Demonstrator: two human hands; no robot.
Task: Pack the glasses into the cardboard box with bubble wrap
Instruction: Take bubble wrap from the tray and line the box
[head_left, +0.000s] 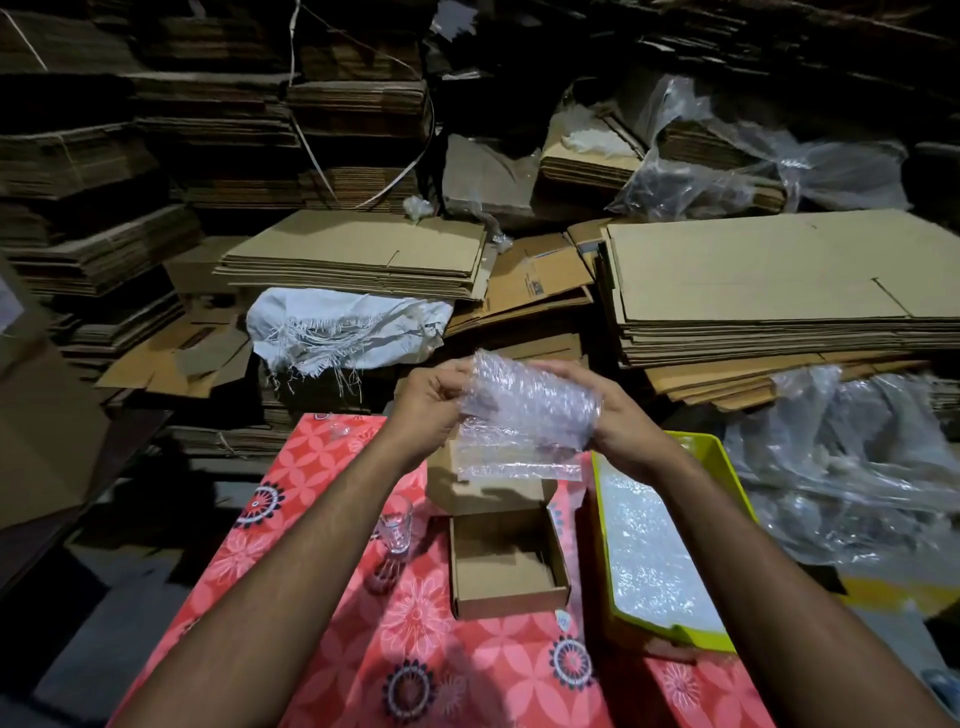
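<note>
Both hands, left hand (434, 402) and right hand (610, 415), grasp a bubble wrap bundle (530, 410) above the far end of the open cardboard box (506, 564); whether it encloses a glass cannot be told. One bare glass (396, 529) stands just left of the box. Ideally, roll tightly, tucking loose edges before lowering.

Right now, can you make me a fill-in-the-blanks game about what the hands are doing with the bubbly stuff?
1. Both hands, left and right, hold a bundle of ____ wrap.
2. The open box on the table is made of ____.
3. A bare glass stands to the ____ of the box.
4. The tray holding more wrap is ____ in colour.

Missing words: bubble; cardboard; left; yellow-green
</note>
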